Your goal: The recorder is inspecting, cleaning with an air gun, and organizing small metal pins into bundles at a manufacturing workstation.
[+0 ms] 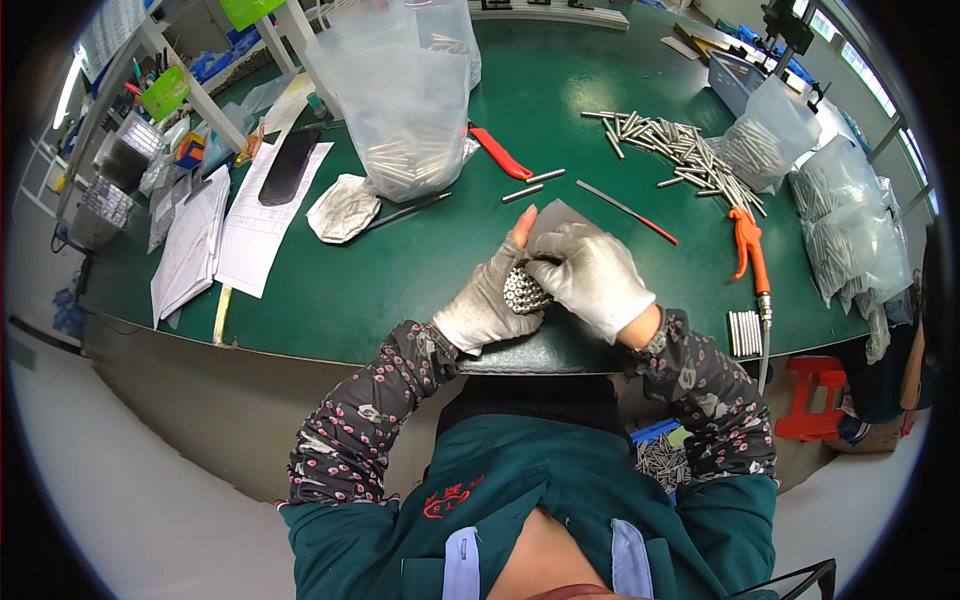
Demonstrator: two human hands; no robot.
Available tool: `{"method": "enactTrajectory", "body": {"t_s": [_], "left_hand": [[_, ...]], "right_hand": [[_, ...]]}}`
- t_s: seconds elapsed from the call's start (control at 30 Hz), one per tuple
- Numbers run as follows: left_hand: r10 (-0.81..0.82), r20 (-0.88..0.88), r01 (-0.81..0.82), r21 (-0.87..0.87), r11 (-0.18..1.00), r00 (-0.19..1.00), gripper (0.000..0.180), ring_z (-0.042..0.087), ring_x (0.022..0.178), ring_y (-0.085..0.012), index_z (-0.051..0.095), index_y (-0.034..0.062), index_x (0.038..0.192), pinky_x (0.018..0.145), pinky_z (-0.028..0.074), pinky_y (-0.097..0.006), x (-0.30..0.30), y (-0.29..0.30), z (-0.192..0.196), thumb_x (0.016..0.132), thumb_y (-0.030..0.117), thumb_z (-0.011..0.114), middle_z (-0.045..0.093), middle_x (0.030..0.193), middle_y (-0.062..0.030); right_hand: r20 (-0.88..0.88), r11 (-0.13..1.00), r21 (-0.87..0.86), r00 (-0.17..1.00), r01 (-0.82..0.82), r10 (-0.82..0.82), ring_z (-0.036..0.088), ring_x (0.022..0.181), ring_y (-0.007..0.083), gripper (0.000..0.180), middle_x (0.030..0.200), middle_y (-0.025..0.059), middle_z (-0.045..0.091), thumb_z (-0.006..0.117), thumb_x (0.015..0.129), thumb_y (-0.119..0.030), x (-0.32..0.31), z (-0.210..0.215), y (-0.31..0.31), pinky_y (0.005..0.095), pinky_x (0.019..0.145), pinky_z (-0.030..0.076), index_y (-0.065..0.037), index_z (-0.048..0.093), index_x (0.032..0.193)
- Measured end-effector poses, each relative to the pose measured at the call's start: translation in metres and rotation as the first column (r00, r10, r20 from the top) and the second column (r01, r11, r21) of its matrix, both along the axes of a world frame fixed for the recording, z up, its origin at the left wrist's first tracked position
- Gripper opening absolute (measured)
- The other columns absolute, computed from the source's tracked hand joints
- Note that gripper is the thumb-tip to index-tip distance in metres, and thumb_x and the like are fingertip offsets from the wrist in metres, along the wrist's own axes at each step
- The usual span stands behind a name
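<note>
Green worktable (440, 270), curved near edge. Large clear plastic bag (400, 90) standing upper centre, metal pins pooled in its bottom. Red-handled tool (500, 152) just right of the bag. Two loose pins (533, 185) near it. Thin rod with red tip (625, 211) lying diagonally. Heap of loose metal pins (680, 148) upper right, beside a smaller clear bag of pins (768, 135). Orange air gun (750, 248) at right, small row of pins (744, 332) below it. Crumpled grey cloth (342, 208), black pen (405, 213), white paper sheets (265, 215) at left. Red stool (815, 395) beside the table.
</note>
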State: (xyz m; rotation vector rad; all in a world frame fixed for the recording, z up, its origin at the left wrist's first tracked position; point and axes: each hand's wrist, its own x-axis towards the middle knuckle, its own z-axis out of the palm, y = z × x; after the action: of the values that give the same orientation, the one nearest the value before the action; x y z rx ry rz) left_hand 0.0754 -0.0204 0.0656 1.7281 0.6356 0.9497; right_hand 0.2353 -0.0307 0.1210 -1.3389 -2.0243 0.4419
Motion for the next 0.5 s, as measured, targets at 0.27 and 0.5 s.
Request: {"method": "enactTrajectory", "body": {"t_s": [0.27, 0.5], "left_hand": [[0.075, -0.13, -0.064, 0.09, 0.994, 0.989, 0.108, 0.04, 0.119, -0.0198, 0.002, 0.0123, 0.144, 0.1, 0.029, -0.03, -0.001, -0.005, 0.015, 0.06, -0.002, 0.068, 0.037, 0.133, -0.011], [0.009, -0.074, -0.016, -0.094, 0.995, 0.997, 0.111, 0.038, 0.122, -0.021, -0.001, 0.0122, 0.144, 0.103, 0.026, -0.03, 0.002, -0.003, 0.013, 0.058, 0.0, 0.069, 0.036, 0.134, -0.0116]], "right_hand": [[0.373, 0.99, -0.137, 0.925, -0.015, 0.066, 0.058, 0.066, 0.0358, 0.023, 0.069, 0.0186, 0.058, 0.061, 0.067, -0.025, -0.01, 0.017, 0.027, 0.0432, 0.06, 0.047, -0.003, 0.062, 0.062], [0.253, 0.966, -0.246, 0.956, -0.083, 0.147, 0.057, 0.061, 0.035, 0.022, 0.063, 0.0191, 0.058, 0.061, 0.065, -0.023, -0.005, 0.013, 0.036, 0.0412, 0.058, 0.046, -0.001, 0.06, 0.061]]}}
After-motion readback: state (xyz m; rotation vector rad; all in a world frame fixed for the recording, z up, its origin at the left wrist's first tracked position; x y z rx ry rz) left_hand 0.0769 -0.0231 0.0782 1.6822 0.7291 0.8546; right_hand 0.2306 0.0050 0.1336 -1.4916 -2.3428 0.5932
